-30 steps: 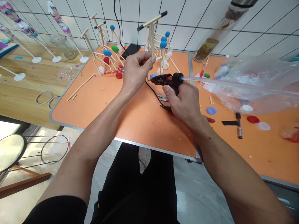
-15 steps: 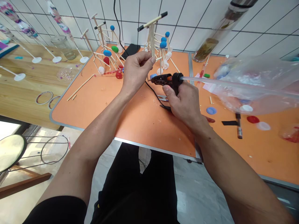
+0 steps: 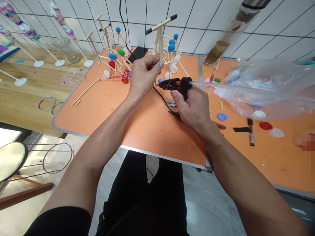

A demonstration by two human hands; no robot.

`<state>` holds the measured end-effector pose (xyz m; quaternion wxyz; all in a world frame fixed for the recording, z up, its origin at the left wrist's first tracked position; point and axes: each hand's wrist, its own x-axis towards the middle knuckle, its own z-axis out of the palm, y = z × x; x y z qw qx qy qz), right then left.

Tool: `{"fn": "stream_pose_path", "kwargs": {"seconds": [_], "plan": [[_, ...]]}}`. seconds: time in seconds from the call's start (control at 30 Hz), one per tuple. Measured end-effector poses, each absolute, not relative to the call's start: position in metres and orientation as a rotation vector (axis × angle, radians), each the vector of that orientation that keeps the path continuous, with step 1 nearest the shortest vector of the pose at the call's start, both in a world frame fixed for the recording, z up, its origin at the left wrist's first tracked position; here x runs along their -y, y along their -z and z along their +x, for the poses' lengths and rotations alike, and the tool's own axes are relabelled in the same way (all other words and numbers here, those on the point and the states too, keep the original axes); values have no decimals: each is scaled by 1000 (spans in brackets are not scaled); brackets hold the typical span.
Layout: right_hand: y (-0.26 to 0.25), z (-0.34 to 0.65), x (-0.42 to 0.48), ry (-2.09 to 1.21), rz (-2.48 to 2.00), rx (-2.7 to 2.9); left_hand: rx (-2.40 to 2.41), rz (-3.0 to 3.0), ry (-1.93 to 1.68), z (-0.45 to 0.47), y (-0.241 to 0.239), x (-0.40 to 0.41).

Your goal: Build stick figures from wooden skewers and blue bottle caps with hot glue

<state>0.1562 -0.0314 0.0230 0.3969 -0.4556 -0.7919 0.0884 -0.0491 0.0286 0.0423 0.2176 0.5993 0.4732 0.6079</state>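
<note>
My left hand (image 3: pixel 143 78) is closed, thumb and fingers pinching a wooden stick frame (image 3: pixel 160 42) topped by a crossbar with black ends. My right hand (image 3: pixel 195 108) wraps round the grip of a black glue gun (image 3: pixel 171 84). A long clear glue stick (image 3: pixel 221 85) juts from the gun's rear. The gun's nozzle points left, just below my left fingers, near a thin stick; whether they touch I cannot tell. The lower part of the frame is hidden behind my left hand. Behind it stand more sticks with blue caps (image 3: pixel 171 47) and pale discs.
Similar stick models (image 3: pixel 113 56) stand at the back left beside a black phone (image 3: pixel 140 52). Loose sticks (image 3: pixel 85 92) lie on the orange table (image 3: pixel 157 131). Scissors (image 3: pixel 171 103) lie near the gun's cord. On the right are a plastic bag (image 3: pixel 275 91), a marker (image 3: pixel 251 136) and bottle caps (image 3: pixel 265 126).
The stick frame's crossbar has dipped very slightly. Both hands and the glue gun hold nearly the same place.
</note>
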Motion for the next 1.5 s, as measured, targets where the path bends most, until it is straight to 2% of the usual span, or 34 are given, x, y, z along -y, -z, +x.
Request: {"fn": "stream_pose_path", "kwargs": {"seconds": [1.5], "plan": [[-33, 154, 38, -229, -1201, 2081, -1241, 1722, -1646, -48, -40, -29]]}}
